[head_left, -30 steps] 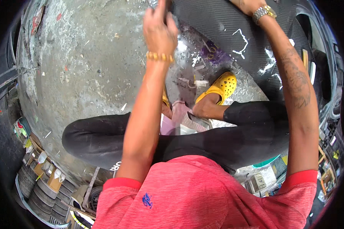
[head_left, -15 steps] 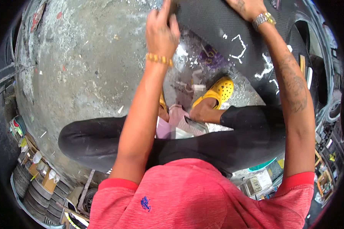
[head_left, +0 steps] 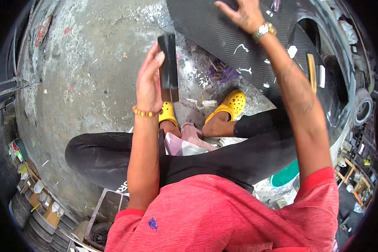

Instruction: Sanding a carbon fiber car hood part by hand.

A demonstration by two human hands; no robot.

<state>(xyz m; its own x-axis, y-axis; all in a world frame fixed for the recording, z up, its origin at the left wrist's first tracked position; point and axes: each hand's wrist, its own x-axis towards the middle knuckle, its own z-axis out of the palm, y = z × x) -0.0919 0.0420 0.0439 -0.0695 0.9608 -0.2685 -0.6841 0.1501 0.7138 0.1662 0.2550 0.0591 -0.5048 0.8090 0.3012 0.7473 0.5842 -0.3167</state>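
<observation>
Black block [head_left: 168, 59], brown at its near end, is grasped by the left hand [head_left: 149, 82], thumb against its side, above the grey floor [head_left: 92, 63]. To its right, a purple scrap [head_left: 222, 71] lies on the floor just beside a dark textured panel [head_left: 201, 31] with white bits on it. Over that panel is the right hand [head_left: 247, 17], unclenched, thumb spread wide; I cannot tell whether it touches. Farther right, a wooden stick [head_left: 311, 71] lies near a white strip [head_left: 321, 76].
</observation>
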